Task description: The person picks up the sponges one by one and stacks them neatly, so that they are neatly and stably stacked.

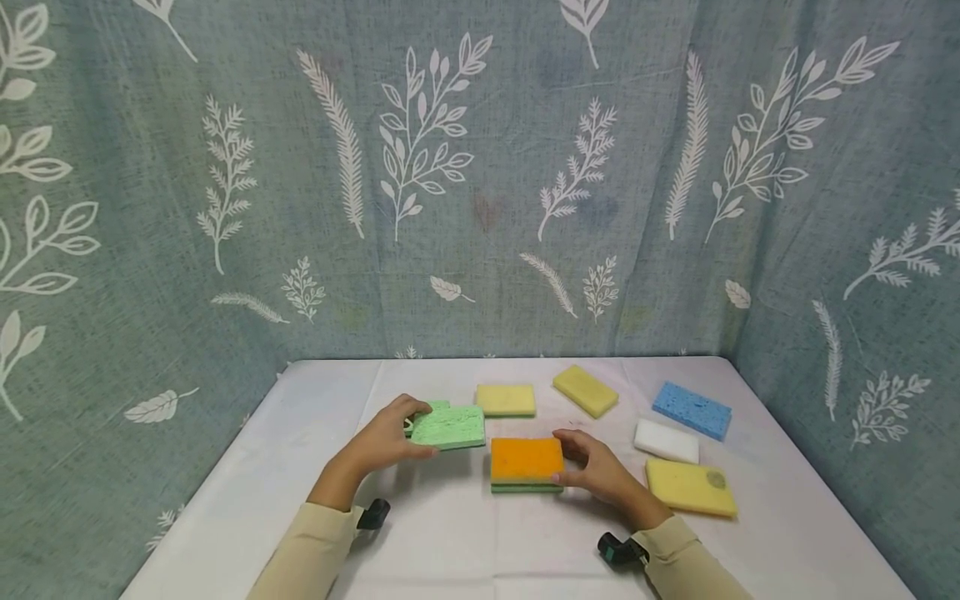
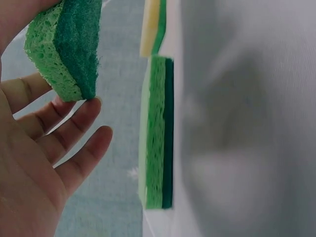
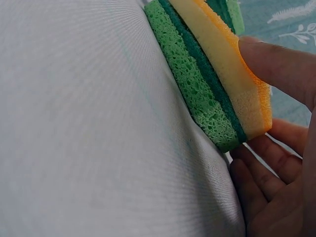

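The orange sponge (image 1: 527, 458) is gripped by the right hand (image 1: 598, 472); to its left, a light-green sponge (image 1: 452, 427) is pinched, raised, by the left hand (image 1: 384, 439).

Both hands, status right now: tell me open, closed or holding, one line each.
Left hand: holding a light-green sponge above the table.
Right hand: holding the orange-topped sponge, stacked on another green sponge.
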Motion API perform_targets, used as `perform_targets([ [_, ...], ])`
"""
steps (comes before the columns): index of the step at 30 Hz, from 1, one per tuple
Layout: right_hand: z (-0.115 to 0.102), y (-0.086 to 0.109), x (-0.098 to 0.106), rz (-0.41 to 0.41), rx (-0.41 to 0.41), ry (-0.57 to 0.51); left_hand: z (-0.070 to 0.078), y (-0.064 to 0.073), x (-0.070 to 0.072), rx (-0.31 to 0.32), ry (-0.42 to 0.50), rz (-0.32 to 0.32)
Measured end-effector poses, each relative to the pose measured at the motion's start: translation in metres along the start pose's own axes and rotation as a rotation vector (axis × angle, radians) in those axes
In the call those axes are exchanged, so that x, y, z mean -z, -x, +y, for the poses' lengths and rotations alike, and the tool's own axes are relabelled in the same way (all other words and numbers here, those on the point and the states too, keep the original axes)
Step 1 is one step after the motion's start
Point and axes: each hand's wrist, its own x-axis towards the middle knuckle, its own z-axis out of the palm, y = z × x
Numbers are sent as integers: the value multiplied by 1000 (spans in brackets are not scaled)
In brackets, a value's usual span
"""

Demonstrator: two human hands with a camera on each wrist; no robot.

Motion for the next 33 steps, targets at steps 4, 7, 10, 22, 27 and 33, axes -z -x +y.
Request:
perform_targets([
  [4, 6, -2, 0, -4, 8, -3, 6, -4, -6, -24, 8, -3],
  [7, 5, -2, 0, -1, 9, 4, 10, -6, -10, -49, 10, -10],
  [10, 3, -2, 0, 5, -3, 1, 13, -9, -12, -67, 12, -18],
  [22, 1, -2, -1, 13, -39, -25, 32, -18, -20, -118, -47, -47],
  [27, -16, 2, 0, 0, -41, -20, 39, -20, -27, -151, -59, -60],
  [33, -28, 5, 2, -18, -14, -18, 47, -20, -33, -183, -47, -77],
])
